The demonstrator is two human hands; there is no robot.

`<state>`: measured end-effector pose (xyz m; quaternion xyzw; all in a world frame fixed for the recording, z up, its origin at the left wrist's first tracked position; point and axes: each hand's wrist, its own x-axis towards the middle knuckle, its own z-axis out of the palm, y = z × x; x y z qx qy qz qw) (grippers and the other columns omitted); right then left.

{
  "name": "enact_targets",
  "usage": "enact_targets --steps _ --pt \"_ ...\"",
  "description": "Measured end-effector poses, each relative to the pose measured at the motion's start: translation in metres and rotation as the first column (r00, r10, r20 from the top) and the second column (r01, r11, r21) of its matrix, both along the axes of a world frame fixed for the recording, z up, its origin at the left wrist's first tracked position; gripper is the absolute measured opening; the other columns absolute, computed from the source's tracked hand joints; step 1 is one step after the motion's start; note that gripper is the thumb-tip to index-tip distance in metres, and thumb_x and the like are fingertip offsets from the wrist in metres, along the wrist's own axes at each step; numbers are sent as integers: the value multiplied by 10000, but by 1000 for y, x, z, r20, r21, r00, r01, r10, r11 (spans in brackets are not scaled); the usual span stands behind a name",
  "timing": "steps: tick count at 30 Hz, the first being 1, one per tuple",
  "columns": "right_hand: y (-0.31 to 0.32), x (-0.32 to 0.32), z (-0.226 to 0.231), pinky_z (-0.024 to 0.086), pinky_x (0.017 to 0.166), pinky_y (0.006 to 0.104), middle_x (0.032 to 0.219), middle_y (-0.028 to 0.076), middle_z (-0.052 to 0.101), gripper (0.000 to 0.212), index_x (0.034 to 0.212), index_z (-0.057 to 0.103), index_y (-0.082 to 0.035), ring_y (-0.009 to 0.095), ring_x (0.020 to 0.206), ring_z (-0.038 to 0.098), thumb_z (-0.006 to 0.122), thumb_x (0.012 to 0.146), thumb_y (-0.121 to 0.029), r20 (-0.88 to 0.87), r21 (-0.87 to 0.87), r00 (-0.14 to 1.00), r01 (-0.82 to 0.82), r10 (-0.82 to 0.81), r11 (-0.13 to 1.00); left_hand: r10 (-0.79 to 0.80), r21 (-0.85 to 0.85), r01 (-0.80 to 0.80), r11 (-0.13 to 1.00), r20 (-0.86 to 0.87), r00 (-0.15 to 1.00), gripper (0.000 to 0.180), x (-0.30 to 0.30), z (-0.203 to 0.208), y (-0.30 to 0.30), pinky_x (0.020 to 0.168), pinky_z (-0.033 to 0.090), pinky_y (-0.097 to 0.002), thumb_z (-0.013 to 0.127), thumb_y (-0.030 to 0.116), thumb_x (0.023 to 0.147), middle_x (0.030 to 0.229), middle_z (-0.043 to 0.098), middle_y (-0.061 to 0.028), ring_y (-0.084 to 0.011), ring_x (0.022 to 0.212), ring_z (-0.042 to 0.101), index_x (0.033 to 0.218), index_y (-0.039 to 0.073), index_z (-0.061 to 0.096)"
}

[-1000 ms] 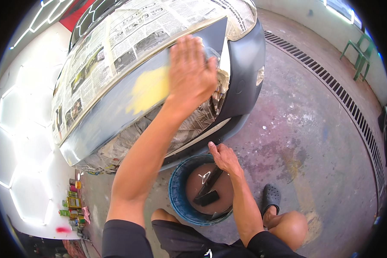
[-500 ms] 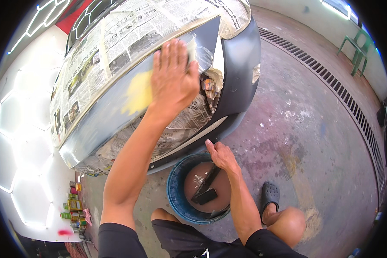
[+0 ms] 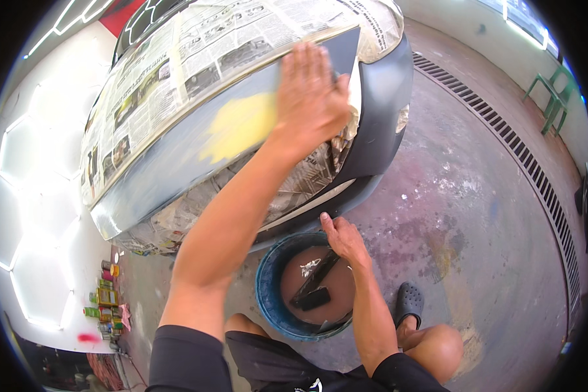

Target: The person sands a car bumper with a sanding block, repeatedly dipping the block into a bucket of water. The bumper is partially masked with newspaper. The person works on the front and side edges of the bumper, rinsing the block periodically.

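Your left hand (image 3: 312, 98) lies flat on the grey panel (image 3: 157, 179), toward its upper right corner, fingers straight and close together; whatever is under the palm is hidden. The yellow patch (image 3: 242, 127) shows just left of it, and newspaper (image 3: 209, 39) runs along the panel's upper edge. Your right hand (image 3: 344, 240) is at the blue bucket's (image 3: 266, 297) upper right rim, thumb out; I cannot tell whether its fingers grip anything. A black tool (image 3: 315, 299) leans in the bucket's brownish liquid (image 3: 340, 294).
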<state>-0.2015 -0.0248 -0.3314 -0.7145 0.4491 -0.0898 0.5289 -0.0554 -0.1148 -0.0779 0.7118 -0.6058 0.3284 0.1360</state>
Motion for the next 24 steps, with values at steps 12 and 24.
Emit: enact_targets --steps 12,24 --pt "3 1 -6 485 1092 594 1171 364 745 946 1132 749 74 540 1239 664 376 1072 -793 16 -41 1000 22 -22 999 -32 -115 39 993 63 998 704 36 0 74 1360 202 -529 441 408 1145 1701 403 -329 -450 1634 322 1632 -100 412" --pt "-2 4 3 484 1080 596 1176 369 739 915 1126 748 72 547 1258 645 410 1068 -776 -37 -27 999 -20 19 999 47 -94 -44 995 30 998 687 63 0 127 1361 192 -537 429 390 1148 1769 346 -242 -408 1656 299 1691 -27 364"
